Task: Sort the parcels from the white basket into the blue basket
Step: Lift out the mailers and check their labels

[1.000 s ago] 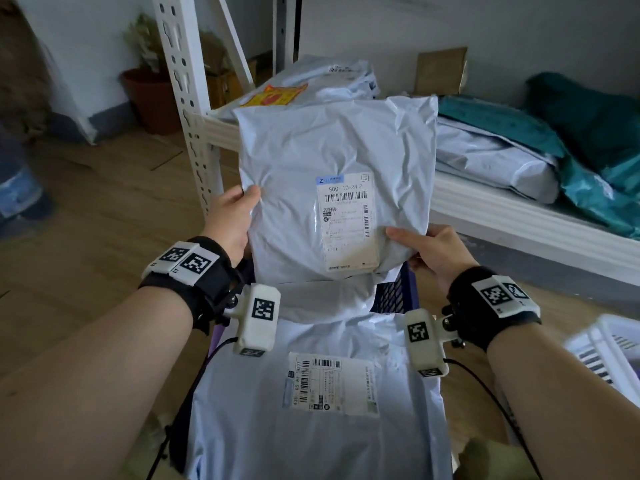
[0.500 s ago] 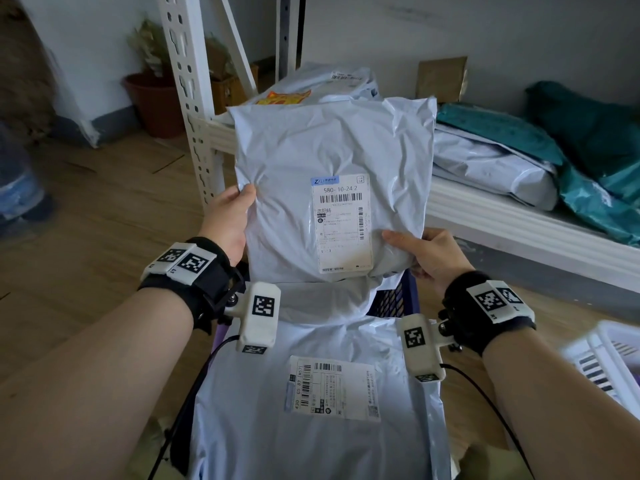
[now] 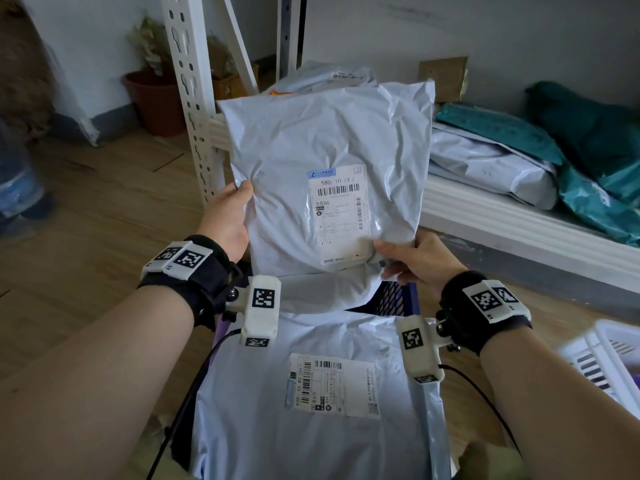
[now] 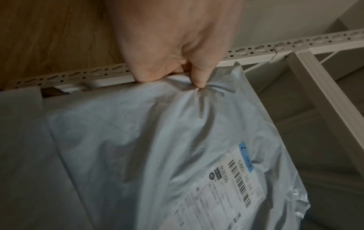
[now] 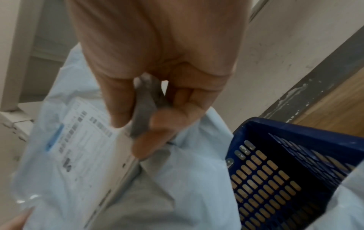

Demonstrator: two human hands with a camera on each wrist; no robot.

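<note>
While two hands (image 3: 322, 244) pinch one parcel (image 3: 325, 161), blue basket (image 3: 398, 299) holds two.

I see a wooden floor (image 3: 86, 220) under dim light, a pale wall (image 3: 485, 29) with a grey skirting, a white metal shelf rack (image 3: 188, 98), and a brown plant pot (image 3: 154, 102) in the corner.

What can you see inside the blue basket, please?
Pale parcels fill the blue basket; the top parcel lies label up, overhanging its rim. Anything beneath is covered.
</note>
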